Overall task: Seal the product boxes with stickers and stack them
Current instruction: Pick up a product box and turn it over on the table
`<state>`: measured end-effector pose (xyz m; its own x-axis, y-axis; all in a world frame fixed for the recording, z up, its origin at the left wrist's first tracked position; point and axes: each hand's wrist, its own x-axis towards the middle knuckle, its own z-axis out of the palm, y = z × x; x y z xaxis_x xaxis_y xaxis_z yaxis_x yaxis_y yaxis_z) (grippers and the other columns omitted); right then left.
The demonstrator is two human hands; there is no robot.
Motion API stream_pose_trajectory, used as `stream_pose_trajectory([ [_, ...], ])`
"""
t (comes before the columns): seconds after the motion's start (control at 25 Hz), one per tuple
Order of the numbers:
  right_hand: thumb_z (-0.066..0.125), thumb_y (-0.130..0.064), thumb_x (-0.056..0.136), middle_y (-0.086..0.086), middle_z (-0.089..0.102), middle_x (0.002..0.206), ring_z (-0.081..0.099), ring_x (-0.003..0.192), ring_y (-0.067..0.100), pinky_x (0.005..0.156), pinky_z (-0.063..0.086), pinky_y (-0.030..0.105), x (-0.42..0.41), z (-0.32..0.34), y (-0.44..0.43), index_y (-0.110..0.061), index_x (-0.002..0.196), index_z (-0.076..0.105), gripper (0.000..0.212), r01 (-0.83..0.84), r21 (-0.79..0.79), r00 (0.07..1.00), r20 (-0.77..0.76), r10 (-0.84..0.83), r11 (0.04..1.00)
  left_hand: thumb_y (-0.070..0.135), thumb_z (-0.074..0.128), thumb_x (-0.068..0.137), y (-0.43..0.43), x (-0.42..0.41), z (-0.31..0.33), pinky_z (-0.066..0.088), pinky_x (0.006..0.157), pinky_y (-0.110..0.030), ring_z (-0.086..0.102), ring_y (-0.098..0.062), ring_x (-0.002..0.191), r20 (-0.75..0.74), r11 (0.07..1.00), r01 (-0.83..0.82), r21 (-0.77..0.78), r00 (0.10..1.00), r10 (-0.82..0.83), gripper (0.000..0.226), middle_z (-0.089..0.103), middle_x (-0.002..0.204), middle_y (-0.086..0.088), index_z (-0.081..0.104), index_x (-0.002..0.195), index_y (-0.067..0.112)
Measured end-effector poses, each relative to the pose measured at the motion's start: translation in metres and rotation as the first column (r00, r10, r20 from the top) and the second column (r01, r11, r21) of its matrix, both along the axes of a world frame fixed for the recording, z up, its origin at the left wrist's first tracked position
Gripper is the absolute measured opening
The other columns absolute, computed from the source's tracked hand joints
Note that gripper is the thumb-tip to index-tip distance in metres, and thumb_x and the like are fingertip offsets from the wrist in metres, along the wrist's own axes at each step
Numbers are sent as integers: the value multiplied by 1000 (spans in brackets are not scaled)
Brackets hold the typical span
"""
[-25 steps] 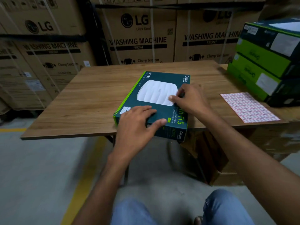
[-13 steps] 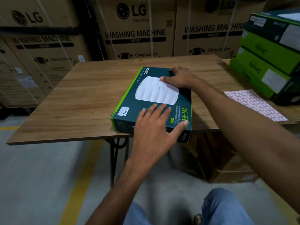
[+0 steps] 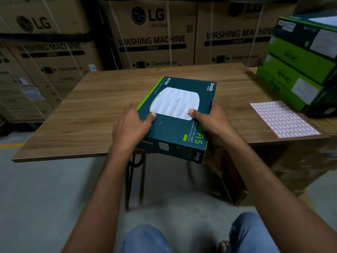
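Wooden table (image 3: 87, 114): left hand (image 3: 131, 126), right hand (image 3: 212, 121), grip round product box (image 3: 173, 132) sides, thumbs atop.

My left hand (image 3: 131, 125) and right hand (image 3: 213, 121) are bare, with short, pale thumbnails (image 3: 153, 114). Both forearms (image 3: 102, 189) are uncovered out to the edges at 7 and 4 o'clock. At 6 o'clock my knees are in faded blue jeans (image 3: 145, 238). A toe (image 3: 222, 246) shows between them, footwear unclear.
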<state>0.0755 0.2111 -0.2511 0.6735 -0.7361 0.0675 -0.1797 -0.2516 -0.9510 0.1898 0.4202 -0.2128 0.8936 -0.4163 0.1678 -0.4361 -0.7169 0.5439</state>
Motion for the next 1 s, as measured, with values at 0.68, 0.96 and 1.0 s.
stream_pose_trajectory([
  [0.68, 97, -13, 61, 1, 37, 156, 40, 144, 19, 121, 38, 40, -1, 82, -9, -25, 162, 29, 123, 64, -359, 981, 196, 9, 931, 13, 87, 83, 1, 21, 12, 53, 108, -30, 60, -5, 122, 12, 815, 90, -572, 995, -101, 82, 57, 141, 5, 49, 154, 31],
  [0.96, 90, -25, 79, -7, 43, 146, 48, 121, 5, 90, 51, 20, -27, 115, 7, -28, 146, 42, 83, 131, -330, 970, 237, -52, 935, 37, 85, 86, 8, 13, 65, 43, 113, -38, 46, -16, 142, -55, 707, 90, -702, 982, -180, 77, 47, 152, 2, 36, 144, 31],
  [1.0, 88, -32, 82, -11, 47, 142, 51, 120, 7, 94, 52, 28, -31, 122, 8, -29, 143, 42, 76, 129, -305, 963, 265, -46, 944, 40, 85, 85, 12, 13, 79, 42, 112, -39, 46, -18, 141, -63, 699, 81, -710, 982, -178, 85, 45, 152, 1, 29, 147, 32],
])
